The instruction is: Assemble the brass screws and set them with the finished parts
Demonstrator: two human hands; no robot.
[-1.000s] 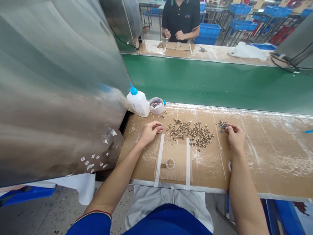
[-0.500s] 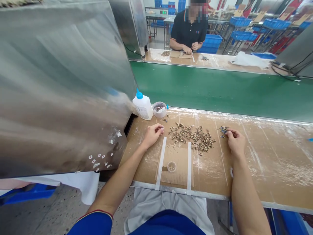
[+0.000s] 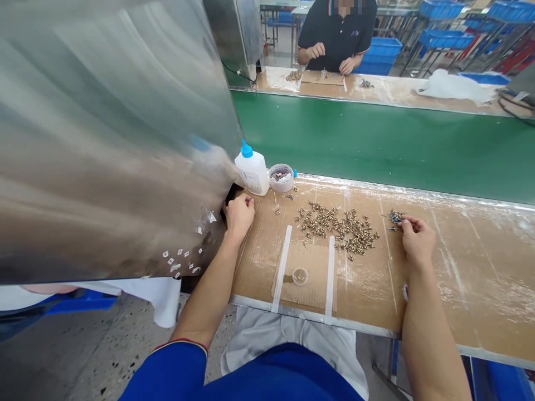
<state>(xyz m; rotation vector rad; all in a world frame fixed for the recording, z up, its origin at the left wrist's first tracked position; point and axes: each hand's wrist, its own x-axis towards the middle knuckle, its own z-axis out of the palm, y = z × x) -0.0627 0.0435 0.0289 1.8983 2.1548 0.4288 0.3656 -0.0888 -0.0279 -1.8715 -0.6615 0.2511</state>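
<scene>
My left hand [image 3: 239, 213] lies curled at the left end of the cardboard-covered bench [image 3: 460, 267], beside the metal housing and just below a white glue bottle [image 3: 252, 171] with a blue cap. What its fingers hold, if anything, is hidden. My right hand [image 3: 416, 238] pinches at a small cluster of blue parts [image 3: 394, 218]. Between my hands lies a pile of small brass parts [image 3: 338, 225]. Nearer me, a small clear cap [image 3: 300, 275] sits between two white tape strips [image 3: 281, 267].
A round clear dish [image 3: 281, 177] stands next to the bottle. A large shiny metal housing [image 3: 104, 139] fills the left. Beyond the bench runs a green conveyor belt [image 3: 376, 139]; across it a person in a black shirt [image 3: 338, 33] works at another bench.
My left hand has moved left and away from the brass pile to the bench's left end by the bottle. My right hand stays at the blue parts. The camera shifted slightly.
</scene>
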